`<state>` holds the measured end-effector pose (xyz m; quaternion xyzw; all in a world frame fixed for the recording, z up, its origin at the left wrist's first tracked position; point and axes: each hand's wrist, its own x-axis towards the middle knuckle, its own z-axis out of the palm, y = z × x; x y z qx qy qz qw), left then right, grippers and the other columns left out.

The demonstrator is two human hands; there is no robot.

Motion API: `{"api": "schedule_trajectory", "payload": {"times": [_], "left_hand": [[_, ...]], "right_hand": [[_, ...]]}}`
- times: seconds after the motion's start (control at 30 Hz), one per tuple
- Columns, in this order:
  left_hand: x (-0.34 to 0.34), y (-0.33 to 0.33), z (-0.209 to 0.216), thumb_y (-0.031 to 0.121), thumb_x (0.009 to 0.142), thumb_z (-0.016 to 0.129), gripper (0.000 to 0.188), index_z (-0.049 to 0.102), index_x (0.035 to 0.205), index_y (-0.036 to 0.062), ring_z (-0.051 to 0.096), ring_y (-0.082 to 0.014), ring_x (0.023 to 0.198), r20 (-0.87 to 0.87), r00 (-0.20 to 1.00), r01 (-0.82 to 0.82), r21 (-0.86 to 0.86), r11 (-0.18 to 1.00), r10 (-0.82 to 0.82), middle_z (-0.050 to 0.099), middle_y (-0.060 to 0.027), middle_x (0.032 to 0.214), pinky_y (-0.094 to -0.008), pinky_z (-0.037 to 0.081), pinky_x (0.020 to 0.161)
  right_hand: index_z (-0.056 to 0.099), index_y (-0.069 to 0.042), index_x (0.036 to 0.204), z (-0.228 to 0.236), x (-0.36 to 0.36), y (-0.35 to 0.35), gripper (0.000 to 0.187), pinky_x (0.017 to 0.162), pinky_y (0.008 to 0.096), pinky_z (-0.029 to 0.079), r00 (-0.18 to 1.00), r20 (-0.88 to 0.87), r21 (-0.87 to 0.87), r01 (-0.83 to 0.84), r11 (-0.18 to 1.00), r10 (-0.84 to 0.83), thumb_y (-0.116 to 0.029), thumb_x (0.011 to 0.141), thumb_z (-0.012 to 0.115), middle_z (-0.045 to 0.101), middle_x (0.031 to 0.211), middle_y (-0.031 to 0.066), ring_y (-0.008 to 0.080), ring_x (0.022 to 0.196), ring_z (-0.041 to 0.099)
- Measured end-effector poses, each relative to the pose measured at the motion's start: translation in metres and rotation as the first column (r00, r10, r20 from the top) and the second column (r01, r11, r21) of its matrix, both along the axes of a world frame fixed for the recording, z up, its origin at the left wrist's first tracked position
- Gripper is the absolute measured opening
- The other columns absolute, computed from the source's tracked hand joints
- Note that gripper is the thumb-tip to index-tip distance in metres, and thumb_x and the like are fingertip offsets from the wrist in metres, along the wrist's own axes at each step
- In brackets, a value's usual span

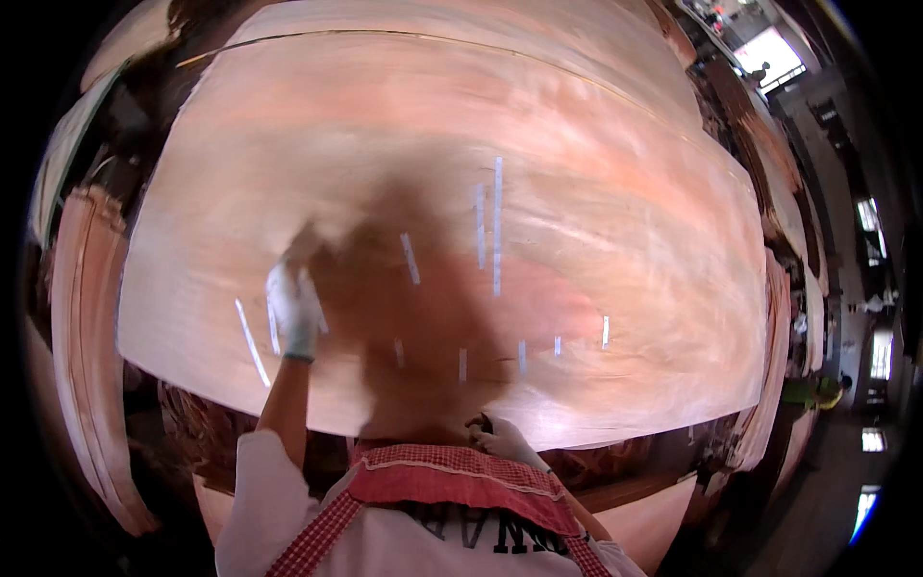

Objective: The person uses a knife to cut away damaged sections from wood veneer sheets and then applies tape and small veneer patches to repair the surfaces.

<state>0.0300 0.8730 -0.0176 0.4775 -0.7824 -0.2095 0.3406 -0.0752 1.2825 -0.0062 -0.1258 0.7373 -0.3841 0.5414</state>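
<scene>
A broad, pale pinkish-tan sheet of wood veneer (673, 288) spreads out before me. My left hand (293, 300), in a white glove, reaches over its left part with the fingers stretched forward, somewhat blurred. White tape strips (252, 341) lie beside that hand, one on either side of it and another farther left. Close to my body at the near edge, my right hand (505, 440), also gloved, is curled closed. Something small and dark shows at its fingertips, too unclear to name. Two longer tape strips (498, 226) run side by side near the middle.
Several short strips (522, 356) dot the near half of the sheet. A thin bent strip (404, 34) crosses its far side. Veneer stacks stand at left (87, 356) and right (769, 356). A person in green (812, 392) is far right. My shadow darkens the middle.
</scene>
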Motion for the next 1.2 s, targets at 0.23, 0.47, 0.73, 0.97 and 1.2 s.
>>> {"api": "schedule_trajectory", "payload": {"times": [0.23,0.47,0.73,0.97,1.2], "left_hand": [[0.294,0.114,-0.045,0.011,0.088,0.058,0.033,0.056,0.118,-0.0019,0.057,-0.0378,0.103,-0.046,0.939,-0.339,0.026,0.941,0.34,0.061,-0.0207,0.11,-0.0428,0.046,0.092],[0.417,0.187,-0.006,0.011,0.086,0.059,0.027,0.059,0.111,0.0003,0.061,-0.0354,0.097,0.008,0.844,-0.533,0.13,0.836,0.537,0.065,-0.0192,0.103,-0.0426,0.048,0.086],[0.59,0.184,-0.062,0.011,0.088,0.061,0.028,0.059,0.113,-0.0014,0.063,-0.0344,0.1,-0.176,0.736,-0.609,0.251,0.752,0.654,0.065,-0.0196,0.106,-0.0381,0.049,0.089],[0.817,0.104,-0.057,0.019,0.089,0.06,0.028,0.062,0.106,-0.0033,0.065,-0.0316,0.099,0.013,0.651,-0.668,0.486,0.564,0.759,0.067,-0.0213,0.104,-0.037,0.05,0.085],[0.862,-0.103,-0.016,0.009,0.092,0.056,0.024,0.057,0.112,-0.0037,0.061,-0.0202,0.1,-0.097,0.826,-0.435,0.516,0.738,0.555,0.065,-0.014,0.107,-0.0308,0.046,0.09]], "right_hand": [[0.059,-0.004,0.083,0.012,0.065,-0.045,0.026,0.059,0.0289,0.043,0.794,-0.336,-0.095,-0.564,0.821,0.507,-0.026,0.093,0.053,0.054,0.067,-0.0001,0.0104,0.062,0.05],[0.061,-0.003,0.1,0.019,0.194,-0.108,0.041,0.076,0.0445,0.048,0.437,-0.384,-0.09,-0.894,0.438,0.813,-0.042,0.091,0.055,0.065,0.091,0.0237,0.0406,0.089,0.063],[0.057,-0.004,0.085,-0.026,0.326,-0.207,0.022,0.069,0.0303,0.047,0.409,0.035,-0.372,-0.841,0.392,0.912,-0.024,0.095,0.054,0.061,0.081,0.0033,0.0163,0.075,0.06],[0.062,-0.002,0.091,0.049,0.524,-0.397,0.04,0.072,0.0423,0.048,0.18,-0.399,0.031,-0.977,0.21,0.899,-0.042,0.091,0.055,0.065,0.086,0.0194,0.0363,0.082,0.063],[0.064,-0.004,0.092,0.054,0.566,-0.544,0.034,0.073,0.0431,0.048,0.182,-0.585,0.134,-0.939,0.316,0.79,-0.036,0.091,0.056,0.065,0.083,0.0182,0.0362,0.08,0.064]]}}
